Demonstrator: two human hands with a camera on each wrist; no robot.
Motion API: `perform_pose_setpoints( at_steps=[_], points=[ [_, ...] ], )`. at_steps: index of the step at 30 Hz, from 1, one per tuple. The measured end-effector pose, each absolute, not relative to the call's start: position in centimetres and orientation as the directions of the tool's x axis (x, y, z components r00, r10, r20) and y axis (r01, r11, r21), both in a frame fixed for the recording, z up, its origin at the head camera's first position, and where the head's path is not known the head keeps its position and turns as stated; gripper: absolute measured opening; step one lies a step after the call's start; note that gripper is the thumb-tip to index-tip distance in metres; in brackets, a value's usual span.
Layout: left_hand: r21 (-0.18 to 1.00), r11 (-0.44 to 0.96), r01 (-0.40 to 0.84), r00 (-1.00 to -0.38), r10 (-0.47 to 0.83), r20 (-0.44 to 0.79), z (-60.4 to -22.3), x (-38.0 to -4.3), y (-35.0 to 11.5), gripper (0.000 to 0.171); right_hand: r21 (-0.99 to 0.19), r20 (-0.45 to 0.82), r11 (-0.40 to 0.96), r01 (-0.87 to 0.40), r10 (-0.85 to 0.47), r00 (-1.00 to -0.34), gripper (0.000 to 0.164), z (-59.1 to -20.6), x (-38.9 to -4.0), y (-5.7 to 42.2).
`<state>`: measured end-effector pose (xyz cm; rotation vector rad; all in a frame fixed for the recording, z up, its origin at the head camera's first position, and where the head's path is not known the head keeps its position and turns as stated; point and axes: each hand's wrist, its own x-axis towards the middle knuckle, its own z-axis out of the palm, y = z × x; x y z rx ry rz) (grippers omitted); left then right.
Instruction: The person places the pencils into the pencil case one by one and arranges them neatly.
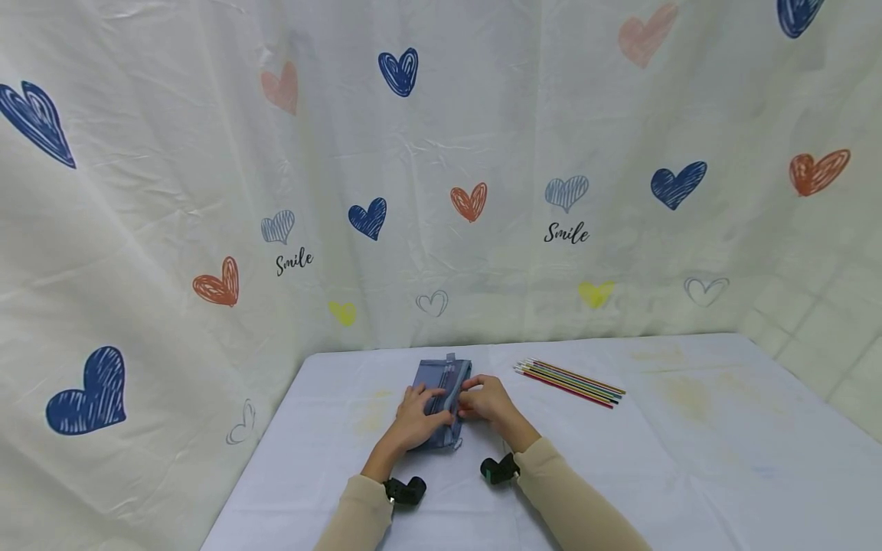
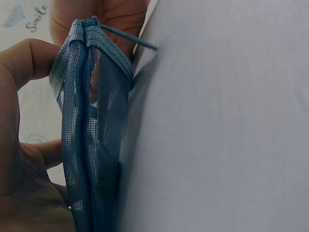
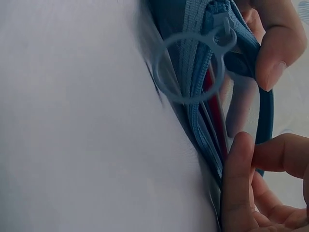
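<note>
A blue mesh pencil pouch (image 1: pixel 434 373) with a zip lies on the table between both hands. My left hand (image 1: pixel 413 419) lies over its left side, and the thumb holds the pouch by the zip edge. From the right, my right hand (image 1: pixel 489 402) pinches the zipped side with thumb and forefinger. In the right wrist view, the zip parts around a gap, where a slim red thing (image 3: pixel 216 113) shows inside. A round ring pull (image 3: pixel 159 72) hangs from the slider there. In the left wrist view, a thin cord-like pull (image 2: pixel 128 36) sticks out from the pouch end.
Several coloured pencils (image 1: pixel 572 383) lie side by side on the white-covered table (image 1: pixel 689 459), to the right of the pouch. A hanging cloth printed with hearts (image 1: pixel 468 153) stands behind the table's far edge. Black wrist cameras (image 1: pixel 406 490) sit on both wrists.
</note>
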<state>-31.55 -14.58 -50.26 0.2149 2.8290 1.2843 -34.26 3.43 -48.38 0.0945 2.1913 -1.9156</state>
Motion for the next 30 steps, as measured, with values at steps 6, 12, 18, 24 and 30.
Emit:
perform_pose_setpoints(
  at_steps=[6, 12, 18, 24, 30],
  points=[
    [0.756, 0.646, 0.107, -0.99, 0.138, 0.022, -50.2, -31.6, -14.5, 0.069, -0.969, -0.221, 0.139, 0.203, -0.124, -0.967, 0.029, -48.1, -34.4, 4.4],
    [0.755, 0.646, 0.113, -0.99, 0.14, 0.028, -50.3, -31.6, -14.5, 0.068, -0.967, -0.201, 0.183, 0.176, -0.127, -0.971, 0.032, -47.1, -34.8, 6.7],
    [0.757, 0.639, 0.134, -0.987, 0.154, 0.045, -50.4, -31.7, -14.7, 0.067, -0.959, -0.135, 0.269, 0.094, -0.14, -0.981, 0.032, -46.2, -35.1, 10.2],
    [0.761, 0.636, 0.127, -0.987, 0.16, 0.031, -50.5, -31.6, -14.8, 0.066, -0.94, -0.065, 0.341, 0.014, -0.14, -0.988, 0.032, -46.0, -34.9, 14.1],
    [0.759, 0.64, 0.121, -0.988, 0.155, 0.027, -50.4, -31.6, -14.7, 0.066, -0.885, -0.021, 0.463, -0.036, -0.118, -0.993, 0.03, -46.2, -34.8, 17.4]
  ],
)
